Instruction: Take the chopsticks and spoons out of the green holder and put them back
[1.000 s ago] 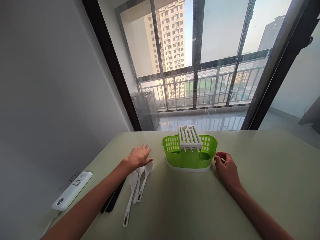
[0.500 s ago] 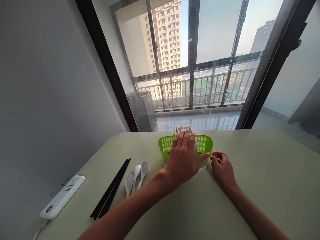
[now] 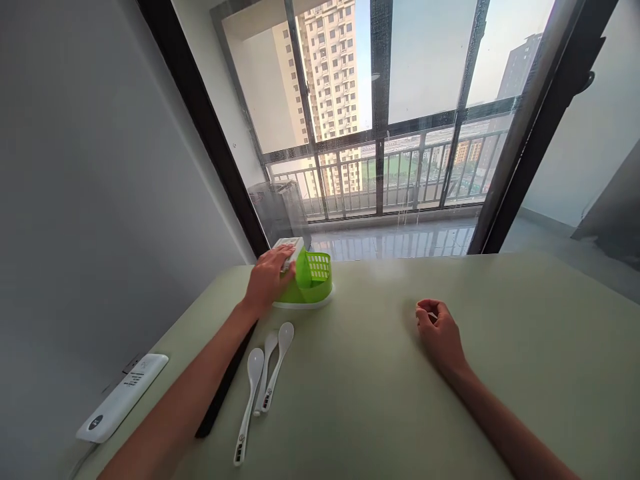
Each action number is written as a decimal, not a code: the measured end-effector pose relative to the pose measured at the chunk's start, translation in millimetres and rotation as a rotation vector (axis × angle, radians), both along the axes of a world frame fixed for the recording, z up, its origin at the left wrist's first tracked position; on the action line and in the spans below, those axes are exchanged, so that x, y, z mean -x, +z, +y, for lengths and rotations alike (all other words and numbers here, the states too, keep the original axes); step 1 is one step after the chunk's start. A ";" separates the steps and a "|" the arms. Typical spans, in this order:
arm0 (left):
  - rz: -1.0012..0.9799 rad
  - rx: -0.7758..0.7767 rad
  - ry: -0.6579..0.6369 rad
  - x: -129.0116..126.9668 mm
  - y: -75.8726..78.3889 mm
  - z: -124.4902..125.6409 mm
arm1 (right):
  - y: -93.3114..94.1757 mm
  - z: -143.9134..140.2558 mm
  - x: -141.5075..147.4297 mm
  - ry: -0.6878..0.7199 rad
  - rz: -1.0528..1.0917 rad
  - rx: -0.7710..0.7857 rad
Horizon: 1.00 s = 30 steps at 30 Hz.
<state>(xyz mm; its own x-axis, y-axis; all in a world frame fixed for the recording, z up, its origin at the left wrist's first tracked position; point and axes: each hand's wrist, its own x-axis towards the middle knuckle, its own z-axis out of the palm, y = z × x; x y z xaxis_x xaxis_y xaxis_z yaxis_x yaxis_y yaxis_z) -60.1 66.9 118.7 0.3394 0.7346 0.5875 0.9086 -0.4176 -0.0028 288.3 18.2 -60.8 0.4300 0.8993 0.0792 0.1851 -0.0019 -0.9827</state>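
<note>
At the table's back left, my left hand (image 3: 270, 277) is closed over a green plastic basket (image 3: 316, 292) with slotted walls and a white base. A white patterned box-like part (image 3: 291, 243) rises from the basket under my fingers, and the hand covers the basket's left half. My right hand (image 3: 440, 327) rests on the table at the right, apart from the basket. Its fingers are curled together, and whatever they may hold is hidden. Three white spoons (image 3: 285, 337) lie in front of the basket. Black chopsticks (image 3: 227, 387) are partly covered by my left forearm.
A white power strip (image 3: 125, 397) with a cable lies along the table's left edge, by the grey wall (image 3: 100, 200). The pale green table (image 3: 370, 373) reaches back to a dark-framed glass door (image 3: 493, 230), with a balcony behind it.
My left hand has carried the basket from the middle of the table to the left, behind the spoons. The right hand has stayed nearly in place, and the basket is now away from it.
</note>
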 end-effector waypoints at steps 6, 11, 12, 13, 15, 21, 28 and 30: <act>0.020 0.039 0.124 54.0 7.8 -6.7 | -2.7 -0.5 -1.5 0.011 -0.020 0.007; -0.038 -0.119 0.087 29.6 -6.0 -51.3 | -5.6 -0.9 -3.1 0.020 -0.059 0.014; -0.078 -0.132 0.056 17.1 -12.2 -65.6 | -6.0 -1.1 -3.2 0.024 -0.065 0.015; -0.125 -0.127 0.021 3.4 -19.5 -81.2 | -6.3 -1.5 -3.3 0.027 -0.071 0.015; -0.172 -0.015 -0.084 -25.0 -37.0 -114.4 | -6.3 -3.4 -3.4 0.032 -0.079 0.014; -0.376 0.621 -0.120 -73.0 -95.7 -197.7 | -3.0 -21.5 -4.6 0.117 -0.063 -0.023; -0.612 0.862 -0.049 -57.5 -125.4 -237.7 | -2.5 -58.9 -7.8 0.301 -0.037 -0.010; -0.674 0.858 -0.020 -53.9 -125.0 -241.9 | 0.8 -71.4 -8.0 0.327 -0.044 0.004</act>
